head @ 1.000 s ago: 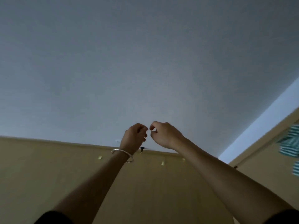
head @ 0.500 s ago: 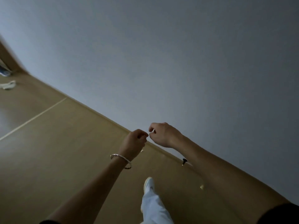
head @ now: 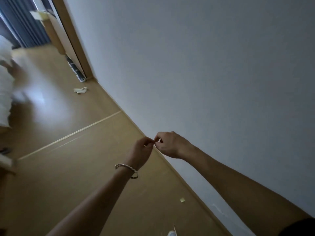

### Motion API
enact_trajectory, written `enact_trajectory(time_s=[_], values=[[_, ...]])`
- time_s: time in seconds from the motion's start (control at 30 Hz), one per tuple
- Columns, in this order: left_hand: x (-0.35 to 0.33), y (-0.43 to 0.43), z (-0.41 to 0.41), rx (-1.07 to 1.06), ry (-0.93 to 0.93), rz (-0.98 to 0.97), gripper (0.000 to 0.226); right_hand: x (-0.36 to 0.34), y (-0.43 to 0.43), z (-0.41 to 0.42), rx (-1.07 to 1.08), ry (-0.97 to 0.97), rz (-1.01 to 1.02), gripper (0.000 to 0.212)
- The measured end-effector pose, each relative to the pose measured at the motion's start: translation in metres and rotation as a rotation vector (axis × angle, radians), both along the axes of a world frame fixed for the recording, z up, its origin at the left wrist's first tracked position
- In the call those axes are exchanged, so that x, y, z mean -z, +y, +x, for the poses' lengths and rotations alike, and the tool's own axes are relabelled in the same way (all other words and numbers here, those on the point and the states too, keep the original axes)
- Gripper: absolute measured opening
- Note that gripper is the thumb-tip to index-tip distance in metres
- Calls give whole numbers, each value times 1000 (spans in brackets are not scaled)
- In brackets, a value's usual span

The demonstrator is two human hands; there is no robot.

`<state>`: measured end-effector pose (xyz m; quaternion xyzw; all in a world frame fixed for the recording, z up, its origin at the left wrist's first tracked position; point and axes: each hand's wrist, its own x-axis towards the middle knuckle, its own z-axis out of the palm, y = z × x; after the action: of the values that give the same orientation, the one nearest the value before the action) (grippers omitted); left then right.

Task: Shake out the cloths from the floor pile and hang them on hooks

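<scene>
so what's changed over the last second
Mostly the view: it swung left along the wall, bringing the doorway, a rolled mat and a white scrap into sight. The left hand and right hand stayed raised, fingertips together, pinching a small pale bit. Nothing let go.

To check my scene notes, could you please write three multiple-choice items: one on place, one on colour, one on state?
1. The bracelet is on: A the left wrist; B the right wrist; C the floor.
2. The curtain is: A red; B blue; C green.
3. The left hand and right hand have: A fingers spread flat; B fingers curled, tips close together; C a cloth between them.
A, it circles the left wrist; B, its folds show blue; B, curled fingertips nearly meet.
</scene>
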<state>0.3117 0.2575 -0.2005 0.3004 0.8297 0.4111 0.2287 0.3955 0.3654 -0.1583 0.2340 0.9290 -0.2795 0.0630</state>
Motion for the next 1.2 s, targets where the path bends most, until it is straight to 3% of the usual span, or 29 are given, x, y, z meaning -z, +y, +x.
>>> enact_trajectory(time_s=[0.37, 0.7, 1.0, 1.2], values=[[8, -44, -208, -335, 89, -172, 22, 22, -25, -260, -438, -116, 68, 34], [9, -78, -461, -320, 2, -214, 13, 18, -38, -499, -438, -160, 102, 37], [10, -80, -584, -264, -43, -187, 18, 6, -37, -632, -459, -144, 114, 33], [-2, -70, -679, -289, 23, -175, 18, 6, -37, -737, -534, -139, 115, 33]])
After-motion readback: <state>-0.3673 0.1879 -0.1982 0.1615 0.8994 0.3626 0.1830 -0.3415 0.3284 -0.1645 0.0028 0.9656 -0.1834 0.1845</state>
